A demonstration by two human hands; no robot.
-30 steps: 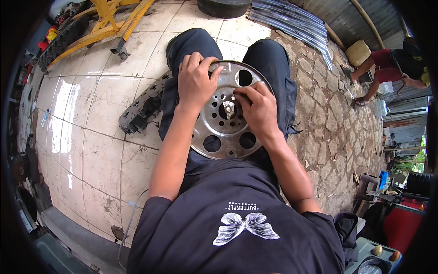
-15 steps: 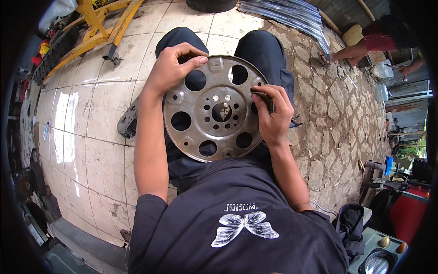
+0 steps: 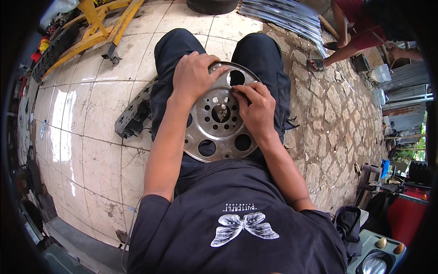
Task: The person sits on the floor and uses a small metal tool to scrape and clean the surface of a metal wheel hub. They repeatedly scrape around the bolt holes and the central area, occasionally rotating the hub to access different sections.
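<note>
This looks like a semi-outdoor vehicle workshop, given the yellow metal frame (image 3: pixel 123 25) and apparent tyre (image 3: pixel 212 6) on the tiled floor (image 3: pixel 102 109), the perforated metal disc (image 3: pixel 219 137) and the headlamp unit (image 3: pixel 375 266) (rough stone paving (image 3: pixel 328 132) runs beside that floor, with corrugated sheets (image 3: pixel 285 22) lying at its edge).

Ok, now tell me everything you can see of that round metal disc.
The metal disc is grey-brown, with a worn, slightly shiny face. A large central hole sits inside a ring of small ones, with bigger round openings nearer the rim; the hands hide part of it. It lies over the dark trousers on the lap. The left hand covers its upper left; the right hand is at its upper right.
</note>
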